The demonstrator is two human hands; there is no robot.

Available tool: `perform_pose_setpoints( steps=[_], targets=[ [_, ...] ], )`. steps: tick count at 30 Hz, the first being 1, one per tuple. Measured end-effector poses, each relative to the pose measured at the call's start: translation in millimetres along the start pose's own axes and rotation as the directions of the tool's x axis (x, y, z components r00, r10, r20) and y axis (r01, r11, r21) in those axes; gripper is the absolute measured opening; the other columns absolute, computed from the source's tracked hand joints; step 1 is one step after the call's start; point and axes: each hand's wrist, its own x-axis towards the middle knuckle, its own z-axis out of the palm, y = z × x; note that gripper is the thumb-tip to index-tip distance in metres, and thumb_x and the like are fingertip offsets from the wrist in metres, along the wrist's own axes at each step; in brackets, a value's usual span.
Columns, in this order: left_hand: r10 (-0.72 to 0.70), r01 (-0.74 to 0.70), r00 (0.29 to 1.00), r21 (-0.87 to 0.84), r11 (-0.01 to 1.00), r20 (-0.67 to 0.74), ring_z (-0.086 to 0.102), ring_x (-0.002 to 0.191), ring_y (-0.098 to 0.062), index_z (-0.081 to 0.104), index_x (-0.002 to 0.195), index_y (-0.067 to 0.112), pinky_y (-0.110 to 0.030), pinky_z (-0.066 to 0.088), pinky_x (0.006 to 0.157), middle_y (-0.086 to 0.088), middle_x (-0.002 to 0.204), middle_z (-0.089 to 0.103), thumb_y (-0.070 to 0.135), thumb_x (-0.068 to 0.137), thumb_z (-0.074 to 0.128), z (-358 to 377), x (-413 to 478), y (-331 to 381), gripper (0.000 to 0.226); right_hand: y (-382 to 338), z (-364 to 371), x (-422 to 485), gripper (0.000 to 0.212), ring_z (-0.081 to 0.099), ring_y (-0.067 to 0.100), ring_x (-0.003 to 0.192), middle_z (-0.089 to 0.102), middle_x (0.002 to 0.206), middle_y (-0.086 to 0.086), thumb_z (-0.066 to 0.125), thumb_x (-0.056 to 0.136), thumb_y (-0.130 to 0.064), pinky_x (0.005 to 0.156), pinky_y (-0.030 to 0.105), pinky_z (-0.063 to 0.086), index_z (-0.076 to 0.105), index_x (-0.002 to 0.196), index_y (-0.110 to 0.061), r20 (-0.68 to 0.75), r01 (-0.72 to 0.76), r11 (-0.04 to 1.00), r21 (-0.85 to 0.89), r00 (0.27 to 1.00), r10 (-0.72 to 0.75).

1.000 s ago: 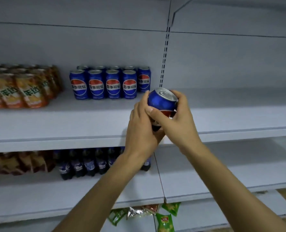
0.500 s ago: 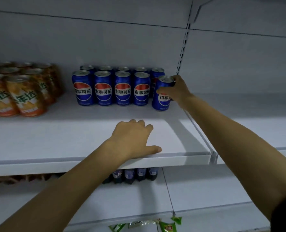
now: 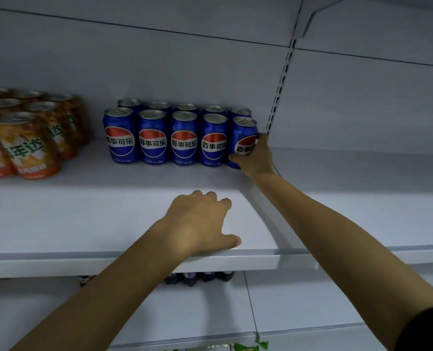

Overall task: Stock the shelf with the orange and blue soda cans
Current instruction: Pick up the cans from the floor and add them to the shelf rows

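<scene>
Blue soda cans (image 3: 152, 137) stand in two rows at the back of the white shelf (image 3: 83, 211). My right hand (image 3: 257, 155) grips the lower side of the rightmost front blue can (image 3: 243, 134), which stands upright at the end of the row beside the slotted upright. Orange soda cans (image 3: 28, 145) are grouped at the far left of the same shelf. My left hand (image 3: 200, 221) rests palm down on the shelf's front part, fingers spread, holding nothing.
A slotted metal upright (image 3: 280, 87) divides the shelf bays just right of the blue cans. Dark bottles (image 3: 200, 277) show under the shelf edge on the lower shelf. Green snack packets (image 3: 248, 347) lie at the bottom edge. The bay to the right (image 3: 362, 198) is bare white.
The blue can went from both hands in front of the shelf to standing at the right end of the front row. My left hand let go and settled flat on the shelf.
</scene>
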Motion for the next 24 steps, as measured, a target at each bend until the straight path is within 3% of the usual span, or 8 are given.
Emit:
perform_pose_setpoints(
  steps=[7,11,16,20,24],
  targets=[
    [-0.012,0.011,1.000,-0.017,1.000,-0.006,0.048,0.113,-0.022,0.040,0.135,0.025,-0.031,0.036,0.076,0.000,0.124,0.051,0.062,0.085,0.048,-2.1,3.9,1.1,0.063,-4.6,-2.3,6.0,0.080,0.054,0.028,0.119,0.053,0.131,0.013,0.082,0.067,-0.010,0.084,0.026,0.044,0.035,0.132,-0.005,0.046,-0.024,0.999,-0.046,0.999,0.026],
    [0.009,-0.009,0.989,0.004,1.000,-0.151,0.050,0.112,-0.022,0.043,0.133,0.024,-0.031,0.035,0.072,0.000,0.124,0.053,0.059,0.086,0.050,-11.1,12.0,20.4,0.059,-6.8,-33.5,-4.5,0.100,0.041,0.030,0.131,0.036,0.146,0.014,0.083,0.070,-0.028,0.102,0.039,0.041,0.021,0.146,-0.011,0.128,-0.015,0.974,-0.227,0.991,0.045],
    [0.182,-0.207,0.927,-0.042,0.977,-0.329,0.055,0.106,-0.022,0.046,0.130,0.025,-0.033,0.041,0.072,0.001,0.120,0.058,0.058,0.087,0.050,-16.4,25.0,100.6,0.055,-8.7,-127.4,-33.3,0.082,0.045,0.030,0.125,0.042,0.140,0.010,0.073,0.078,-0.039,0.101,0.042,0.042,0.028,0.144,-0.018,0.253,0.126,0.733,-0.668,0.965,0.065],
    [0.335,-0.391,0.878,-0.112,0.913,-0.341,0.056,0.107,-0.023,0.047,0.131,0.024,-0.036,0.046,0.078,0.000,0.123,0.059,0.057,0.089,0.049,0.7,26.0,194.4,0.054,8.6,-211.5,-85.5,0.067,0.052,0.029,0.119,0.049,0.137,0.009,0.069,0.081,-0.036,0.096,0.039,0.045,0.040,0.138,-0.019,0.199,0.127,0.670,-0.731,0.980,0.032],
    [0.458,-0.494,0.860,-0.137,0.859,-0.225,0.052,0.118,-0.025,0.038,0.140,0.023,-0.038,0.050,0.087,-0.004,0.134,0.053,0.054,0.091,0.048,38.9,30.0,278.7,0.058,41.4,-289.1,-145.8,0.064,0.052,0.027,0.119,0.049,0.136,0.005,0.066,0.081,-0.038,0.092,0.037,0.042,0.040,0.137,-0.022,0.126,0.064,0.593,-0.803,0.990,0.064]
  ],
)
